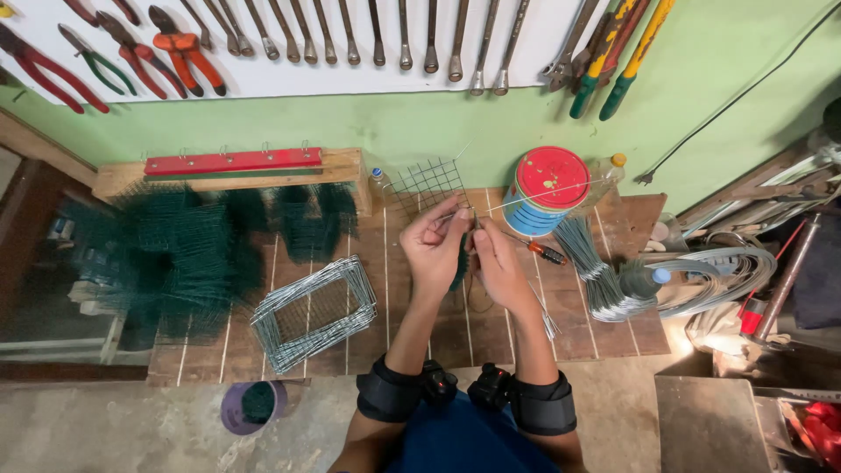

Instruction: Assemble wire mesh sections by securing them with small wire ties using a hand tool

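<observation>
Wire, thin and pale, pinched between both hands at the middle of a slatted wooden bench (613, 328): left hand (432, 248) and right hand (497, 261) pressed close together, fingers narrowed onto a small square of wire mesh (427, 186) that stands up just beyond the fingertips. Whether a tool is tucked inside the grip, impossible to tell.

Seemingly caught mid-fastening, a strand (534, 196) being worked onto the mesh edge and running off to the right of the hands, across a red-lidded tin (547, 187). Just right of the right hand, a red-handled screwdriver (541, 250); farther right, a bundle of cut wire lengths (596, 276) and grey coils. Down and left of the left hand, a finished-looking stack of bent mesh frames (314, 311); well to the left, heaps of dark green mesh (175, 254). Beyond the hands on the wall, pliers and a row of spanners (377, 35).

Next move, by the look of it: a tight twist with steady tension on the strand, mesh held from turning, sharp ends kept clear of fingertips.
</observation>
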